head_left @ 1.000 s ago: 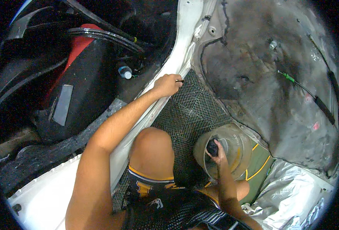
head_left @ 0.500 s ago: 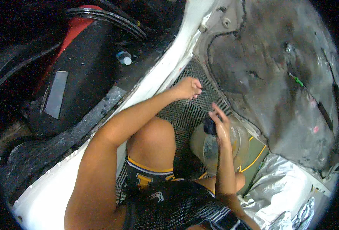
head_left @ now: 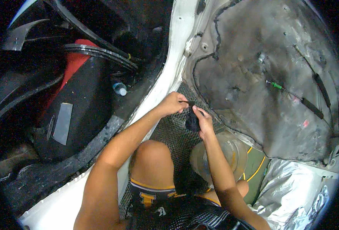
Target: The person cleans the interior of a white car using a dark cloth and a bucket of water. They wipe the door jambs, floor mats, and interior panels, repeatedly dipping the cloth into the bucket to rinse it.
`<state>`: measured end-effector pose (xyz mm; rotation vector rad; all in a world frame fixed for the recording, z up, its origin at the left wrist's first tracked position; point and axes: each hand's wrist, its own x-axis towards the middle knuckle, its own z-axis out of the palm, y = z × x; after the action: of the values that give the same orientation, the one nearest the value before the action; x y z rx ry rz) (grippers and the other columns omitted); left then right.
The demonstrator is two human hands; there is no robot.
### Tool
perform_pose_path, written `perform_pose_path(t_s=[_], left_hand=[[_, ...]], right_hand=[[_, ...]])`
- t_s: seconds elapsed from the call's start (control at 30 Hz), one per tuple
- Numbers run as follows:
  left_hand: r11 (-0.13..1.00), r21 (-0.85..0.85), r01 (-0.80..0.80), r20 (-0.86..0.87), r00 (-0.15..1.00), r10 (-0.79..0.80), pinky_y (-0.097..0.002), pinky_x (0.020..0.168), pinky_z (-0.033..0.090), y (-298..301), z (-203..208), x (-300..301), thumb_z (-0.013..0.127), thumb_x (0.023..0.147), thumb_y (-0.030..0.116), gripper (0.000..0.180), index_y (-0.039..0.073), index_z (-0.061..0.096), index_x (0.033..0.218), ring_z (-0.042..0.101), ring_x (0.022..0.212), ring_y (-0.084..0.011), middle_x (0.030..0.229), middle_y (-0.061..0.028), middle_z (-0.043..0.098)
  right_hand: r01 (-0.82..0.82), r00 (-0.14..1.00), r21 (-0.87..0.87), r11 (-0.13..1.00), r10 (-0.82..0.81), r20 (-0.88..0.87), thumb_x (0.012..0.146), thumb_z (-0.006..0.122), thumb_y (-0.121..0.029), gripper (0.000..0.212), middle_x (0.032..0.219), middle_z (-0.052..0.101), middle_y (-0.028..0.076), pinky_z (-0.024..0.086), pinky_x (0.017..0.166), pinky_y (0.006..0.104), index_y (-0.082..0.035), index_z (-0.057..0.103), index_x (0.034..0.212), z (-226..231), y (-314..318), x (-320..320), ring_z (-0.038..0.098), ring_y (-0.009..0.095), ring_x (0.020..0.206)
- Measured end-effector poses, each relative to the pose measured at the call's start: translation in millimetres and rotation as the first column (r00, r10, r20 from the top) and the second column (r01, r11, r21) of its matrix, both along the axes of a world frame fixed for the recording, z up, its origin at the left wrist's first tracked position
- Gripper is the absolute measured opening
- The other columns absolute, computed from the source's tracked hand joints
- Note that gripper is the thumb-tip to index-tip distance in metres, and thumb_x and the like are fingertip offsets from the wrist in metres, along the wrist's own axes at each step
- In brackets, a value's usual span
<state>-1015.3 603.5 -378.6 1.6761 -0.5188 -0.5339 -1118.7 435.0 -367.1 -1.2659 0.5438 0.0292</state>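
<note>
My left hand [head_left: 172, 103] pinches the end of a thin dark strip, with its fingertips pressed together. From there the strip leads across a small gap to my right hand [head_left: 202, 122], which is closed on a soft, crumpled black bundle [head_left: 192, 124]. The strip seems to be part of this bundle; its exact kind I cannot make out. Both hands are raised over the grey mesh mat [head_left: 165, 128], between the white car sill and the stripped door panel [head_left: 249, 73]. A bead of black material [head_left: 194, 73] runs along the panel's edge.
Below my right forearm stands a translucent round tub [head_left: 230, 149]. Silver foil sheeting [head_left: 282, 188] lies at the lower right. A green-ended cable [head_left: 278, 86] sticks out from the panel. Inside the dark car are a small bottle [head_left: 119, 89], a grey flat piece [head_left: 63, 123] and black hoses [head_left: 96, 51].
My hands have come together. My left hand has moved down and taken the strip's end; my right hand has moved up and left with the black bundle. The view has shifted slightly.
</note>
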Motion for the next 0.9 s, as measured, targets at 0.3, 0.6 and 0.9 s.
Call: perform_pose_path(t_s=[0.3, 0.6, 0.9], left_hand=[[0.610, -0.463, -0.643, 0.782, 0.027, 0.623, -0.0476, 0.060, 0.050, 5, 230, 86, 0.073, 0.084, 0.035, 0.031, 0.006, 0.066, 0.078, 0.067, 0.066, -0.0379, 0.070, -0.0163, 0.067], [0.651, -0.270, -0.710, 0.957, -0.273, 0.099, -0.0465, 0.060, 0.055, -46, 297, 183, 0.061, 0.084, 0.022, 0.014, 0.011, 0.067, 0.091, 0.071, 0.072, -0.0318, 0.080, -0.0115, 0.071], [0.661, -0.199, -0.724, 0.970, -0.240, 0.028, -0.0439, 0.061, 0.057, -55, 305, 174, 0.061, 0.079, 0.015, 0.012, 0.009, 0.072, 0.078, 0.073, 0.074, -0.0299, 0.080, -0.0135, 0.073]], right_hand=[[0.099, 0.943, -0.975, 0.199, 0.296, 0.156, 0.078, 0.078, -0.033, 0.027, 0.089, 0.069, 0.012, 0.054, 0.071, 0.0414, -0.009, 0.076, 0.089, -91, -96, -61, 0.067, 0.033, 0.082], [0.216, 0.945, -0.970, 0.110, 0.227, 0.236, 0.081, 0.076, -0.028, 0.018, 0.089, 0.068, 0.009, 0.054, 0.065, 0.0410, -0.010, 0.074, 0.084, -87, -80, -58, 0.067, 0.031, 0.076], [0.297, 0.926, -0.950, 0.093, 0.213, 0.310, 0.079, 0.077, -0.024, 0.014, 0.085, 0.067, 0.009, 0.053, 0.064, 0.0402, -0.012, 0.073, 0.086, -92, -94, -58, 0.066, 0.031, 0.073]])
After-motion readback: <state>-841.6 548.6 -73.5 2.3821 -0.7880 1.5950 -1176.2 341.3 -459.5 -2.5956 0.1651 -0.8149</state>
